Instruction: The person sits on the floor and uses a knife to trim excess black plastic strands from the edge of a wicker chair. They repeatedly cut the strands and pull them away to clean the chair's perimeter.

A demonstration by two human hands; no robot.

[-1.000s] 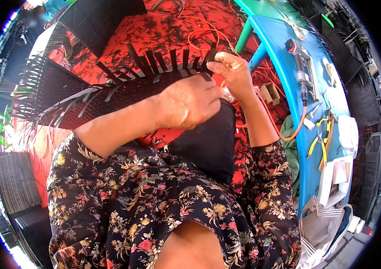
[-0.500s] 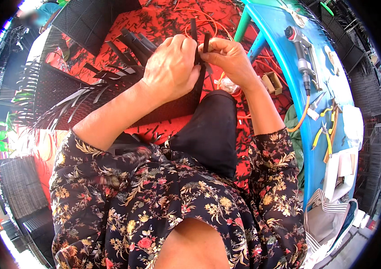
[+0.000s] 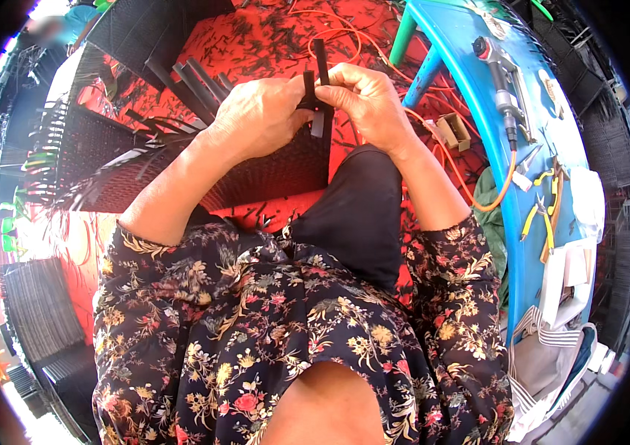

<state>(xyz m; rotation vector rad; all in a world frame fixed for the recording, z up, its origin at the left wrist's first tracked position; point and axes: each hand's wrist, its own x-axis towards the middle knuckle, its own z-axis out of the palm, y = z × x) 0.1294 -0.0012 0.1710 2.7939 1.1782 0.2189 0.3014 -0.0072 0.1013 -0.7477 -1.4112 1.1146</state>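
Note:
A dark woven wicker piece [image 3: 270,178] stands in front of my knees, with many loose flat strips [image 3: 137,144] fanning from its left edge. At its right corner my left hand [image 3: 259,119] is closed, fingers curled against the corner beside a short upright dark strip [image 3: 309,85]. My right hand [image 3: 367,100] pinches a taller dark strip [image 3: 321,59] between thumb and forefinger, close to the left fingertips. A small grey strip end [image 3: 317,124] hangs below the fingers. What the left fingers grip is partly hidden behind the hand.
To the right a blue table [image 3: 537,193] carries an air tool [image 3: 504,93] with an orange hose [image 3: 496,196], and yellow-handled pliers [image 3: 541,222]. Beneath it is a small cardboard box [image 3: 453,131]. The red floor [image 3: 270,37] is strewn with dark scraps. A striped bag [image 3: 552,363] is lower right.
My left hand has shifted left and slightly down, turning a little. The right hand has moved left and slightly down too. The short strip now stands left of the taller one.

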